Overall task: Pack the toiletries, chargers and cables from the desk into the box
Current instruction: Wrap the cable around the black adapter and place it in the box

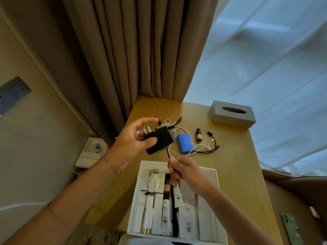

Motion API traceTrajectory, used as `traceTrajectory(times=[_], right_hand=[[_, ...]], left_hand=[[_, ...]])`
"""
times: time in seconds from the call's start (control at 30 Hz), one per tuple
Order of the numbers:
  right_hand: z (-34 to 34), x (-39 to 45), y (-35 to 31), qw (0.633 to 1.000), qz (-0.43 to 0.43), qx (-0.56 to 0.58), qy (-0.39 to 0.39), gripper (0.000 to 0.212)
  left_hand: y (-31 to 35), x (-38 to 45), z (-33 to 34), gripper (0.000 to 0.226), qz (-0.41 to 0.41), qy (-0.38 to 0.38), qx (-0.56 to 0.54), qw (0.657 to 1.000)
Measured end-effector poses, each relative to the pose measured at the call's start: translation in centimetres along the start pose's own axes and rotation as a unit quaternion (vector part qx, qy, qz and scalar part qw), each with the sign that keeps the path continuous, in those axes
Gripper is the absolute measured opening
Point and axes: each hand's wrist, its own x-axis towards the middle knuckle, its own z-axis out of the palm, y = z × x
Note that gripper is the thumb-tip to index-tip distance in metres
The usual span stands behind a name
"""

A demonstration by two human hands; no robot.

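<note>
The black charger brick [160, 139], with its black cord [168, 153] wound round it, sits in your left hand [131, 144] above the wooden desk [235, 167], thumb under it and forefinger lifted clear. Your right hand [184, 169] pinches the cord's loose end at 5 o'clock from the brick, over the far rim of the white box [139, 179] of toiletries. At 3 o'clock on the desk lie a blue power bank [184, 143], a small brown bottle [198, 135] and loose cables [210, 147].

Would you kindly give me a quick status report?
Left hand grips black charger; right hand pinches its cable. Both above open box.
</note>
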Motion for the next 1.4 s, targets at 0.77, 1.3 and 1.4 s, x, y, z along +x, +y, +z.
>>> traceTrajectory(times=[0.77,1.3,1.4], right_hand=[[-1.8,-0.5,-0.8,0.999,-0.029,-0.034,0.028,0.029],[-3.2,0.3,-4.0,0.948,-0.076,-0.306,0.047,0.015],[-2.6,0.0,-0.4,0.987,-0.046,-0.129,0.089,0.018]], left_hand=[[1.8,-0.4,0.3,0.059,-0.03,-0.123,0.032,0.991],[-1.3,-0.6,1.1,0.047,-0.109,-0.292,0.202,0.928],[-2.3,-1.1,0.4,0.042,-0.106,-0.236,0.117,0.959]])
